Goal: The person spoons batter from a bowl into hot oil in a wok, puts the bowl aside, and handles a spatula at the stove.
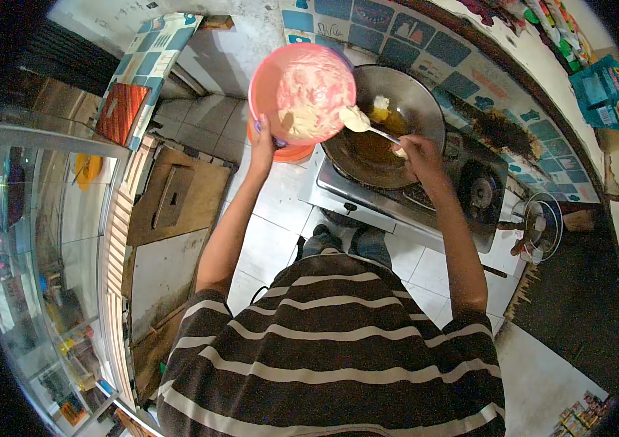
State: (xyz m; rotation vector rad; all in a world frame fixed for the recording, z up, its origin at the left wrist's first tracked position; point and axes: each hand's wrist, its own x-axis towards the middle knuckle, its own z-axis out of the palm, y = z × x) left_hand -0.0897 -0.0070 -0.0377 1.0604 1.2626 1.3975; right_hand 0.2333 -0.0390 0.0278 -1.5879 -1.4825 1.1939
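My left hand [263, 138] grips the near left rim of a pink bowl [260, 89], which is tilted and has pale batter [302, 124] inside and smeared on its wall. In my right hand [420, 154] is the handle of a metal spoon [384, 135]. A lump of batter sits on the spoon's head, between the bowl's right rim and the wok. The large dark wok [426, 109] rests on the stove and holds brownish oil [378, 149]. A pale piece of batter [381, 103] lies in the wok toward its far side.
The stove [404, 213] has a second burner [481, 191] to the right. Beyond it are a wire strainer [542, 222] and a tiled wall [448, 47]. An orange container [295, 154] shows below the bowl. A wooden cabinet [171, 193] and a glass case [54, 255] stand at left.
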